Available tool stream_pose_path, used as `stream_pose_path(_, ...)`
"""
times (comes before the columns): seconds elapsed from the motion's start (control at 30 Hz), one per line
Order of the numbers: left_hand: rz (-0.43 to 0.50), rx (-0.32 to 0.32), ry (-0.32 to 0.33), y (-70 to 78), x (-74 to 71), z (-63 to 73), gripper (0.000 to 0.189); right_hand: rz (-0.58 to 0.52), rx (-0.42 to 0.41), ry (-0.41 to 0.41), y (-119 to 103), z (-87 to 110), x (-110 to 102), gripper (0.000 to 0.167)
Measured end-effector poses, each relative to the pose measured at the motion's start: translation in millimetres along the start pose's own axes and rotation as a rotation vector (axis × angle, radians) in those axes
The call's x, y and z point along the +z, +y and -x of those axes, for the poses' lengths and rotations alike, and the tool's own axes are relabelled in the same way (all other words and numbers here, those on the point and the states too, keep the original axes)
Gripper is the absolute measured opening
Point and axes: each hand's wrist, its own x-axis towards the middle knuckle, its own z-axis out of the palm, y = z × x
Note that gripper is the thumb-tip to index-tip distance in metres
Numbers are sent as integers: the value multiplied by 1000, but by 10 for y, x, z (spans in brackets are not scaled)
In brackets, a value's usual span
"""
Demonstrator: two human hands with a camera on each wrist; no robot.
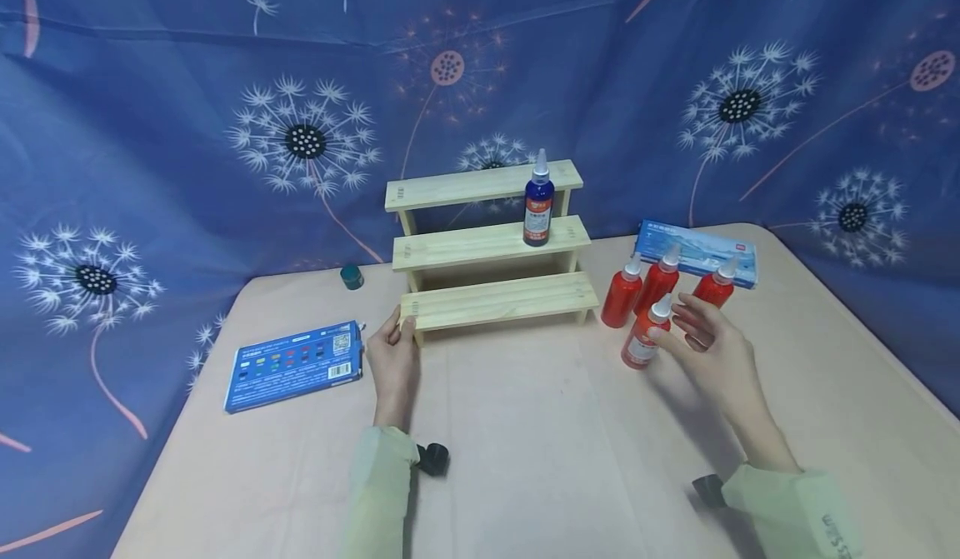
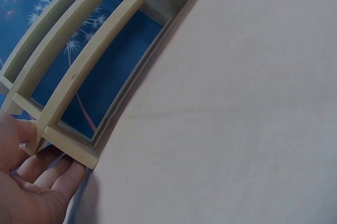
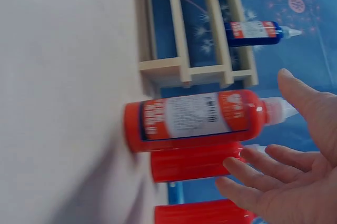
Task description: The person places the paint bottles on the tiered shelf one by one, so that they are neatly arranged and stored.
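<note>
A three-step wooden display stand (image 1: 495, 301) stands at the back of the table. My left hand (image 1: 393, 366) holds the left end of its lowest step, the thumb against the board and the other fingers by the end leg (image 2: 71, 146). On the middle step, near its right end, a dark blue squeeze bottle (image 1: 537, 209) stands upright. To the right of the stand, several red squeeze bottles with white pointed caps are grouped on the table. Beside the front red bottle (image 3: 195, 120) my right hand (image 1: 712, 361) has its fingers spread, with a gap to the bottle in the right wrist view.
At left lies a blue paint box (image 1: 294, 367) with printed color swatches. A small dark green jar (image 1: 352, 277) sits behind it. Another blue box (image 1: 699, 251) lies behind the red bottles. A blue dandelion-patterned cloth (image 1: 150, 126) hangs behind the table.
</note>
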Motion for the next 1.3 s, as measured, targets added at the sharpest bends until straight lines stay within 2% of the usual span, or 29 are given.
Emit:
stream_pose_path(0.23,6,-14,-3,7,5,-3,40,-17,27,-42,162,-16,115,83)
stream_pose_path(0.43,7,-21,8,-1,-3,-11,40,-25,83,-85,198,-76,235,85)
stream_pose_path(0.7,9,-14,6,-9,-1,-26,40,-45,115,-63,207,-115,357,82)
stream_pose_path(0.97,8,15,19,-11,19,-28,39,0,89,-7,242,-115,403,73)
stream_pose_path(1.13,4,-3,13,-17,22,-38,40,2,91,-28,196,-95,397,76)
stream_pose_path(1.3,22,-18,13,-19,19,-41,40,-3,54,-45,37,-79,381,77)
